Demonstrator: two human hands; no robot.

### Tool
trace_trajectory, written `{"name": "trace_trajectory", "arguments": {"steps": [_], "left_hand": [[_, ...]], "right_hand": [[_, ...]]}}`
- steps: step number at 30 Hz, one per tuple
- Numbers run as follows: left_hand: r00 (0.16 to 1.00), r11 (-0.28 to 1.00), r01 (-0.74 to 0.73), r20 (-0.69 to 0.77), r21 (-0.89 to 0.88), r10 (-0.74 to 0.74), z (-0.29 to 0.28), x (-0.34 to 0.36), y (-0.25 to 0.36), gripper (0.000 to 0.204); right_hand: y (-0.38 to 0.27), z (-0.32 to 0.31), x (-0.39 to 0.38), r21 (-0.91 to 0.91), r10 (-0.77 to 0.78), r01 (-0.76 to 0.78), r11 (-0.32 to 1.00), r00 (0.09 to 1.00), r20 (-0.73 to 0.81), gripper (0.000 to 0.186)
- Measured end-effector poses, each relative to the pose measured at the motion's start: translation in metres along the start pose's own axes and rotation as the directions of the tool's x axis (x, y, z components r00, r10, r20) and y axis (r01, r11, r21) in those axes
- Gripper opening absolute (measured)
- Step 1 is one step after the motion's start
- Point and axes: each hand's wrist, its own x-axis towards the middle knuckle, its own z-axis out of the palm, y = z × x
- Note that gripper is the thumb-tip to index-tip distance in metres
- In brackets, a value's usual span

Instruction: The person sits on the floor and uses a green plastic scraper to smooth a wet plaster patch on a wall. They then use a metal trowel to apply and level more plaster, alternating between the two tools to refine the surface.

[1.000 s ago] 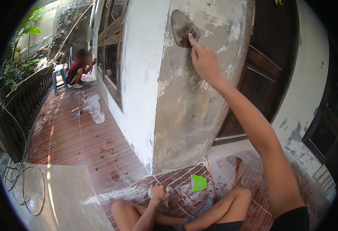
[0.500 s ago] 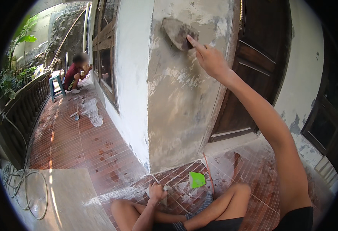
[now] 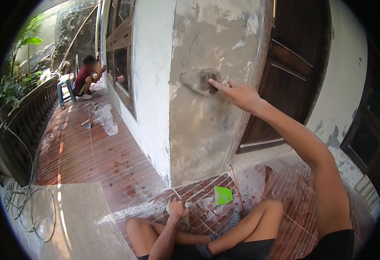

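Observation:
Arm outstretched, my right hand (image 3: 243, 96) grips a trowel (image 3: 198, 82), its index finger extended along the tool. The smeared, greyish blade lies against the wall's damp plaster (image 3: 201, 138), its tip toward the left corner. Lighter patches and streaks mark the plaster around it. Low over my crossed legs, my left hand (image 3: 178, 209) is closed on a pale greyish object (image 3: 185, 216); the fingers and forearm cover most of it, so its kind is unclear. A bright green plastic scraper (image 3: 223, 195) lies on the tiles just beyond my foot.
A dark wooden door (image 3: 281, 86) stands right of the plastered wall. An orange cord (image 3: 236, 186) runs along the floor. At far left, a co-worker (image 3: 87, 78) squats by a window, near a stool (image 3: 64, 91). A coiled hose (image 3: 30, 212) and white sheet (image 3: 106, 119) lie on the floor.
My right hand has brought the trowel down the wall, from near the top to about mid-height. My left hand stays low over my legs. The view has shifted slightly.

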Motion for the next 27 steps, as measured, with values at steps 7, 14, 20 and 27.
{"name": "trace_trajectory", "arguments": {"steps": [7,14,20,27], "left_hand": [[0.994,0.999,0.033,0.106,0.002,-0.033,-0.008,0.008,0.009,0.035],[0.996,0.999,0.040,0.074,0.011,-0.040,-0.004,0.005,0.001,0.036],[0.995,0.998,0.064,0.075,-0.020,-0.063,-0.001,0.005,0.003,0.035],[0.999,0.999,-0.010,0.040,-0.031,0.012,0.002,0.006,0.000,0.034]], "right_hand": [[0.013,-0.024,0.064,0.358,0.347,-0.236,0.904,0.892,-0.290,0.060],[-0.057,0.054,-0.001,0.182,-0.091,0.085,0.980,0.996,0.024,0.069],[-0.040,0.019,-0.026,0.193,-0.008,-0.016,0.981,0.992,0.122,0.072],[-0.075,0.021,0.035,0.261,0.068,0.004,0.965,0.961,-0.267,0.069]]}}
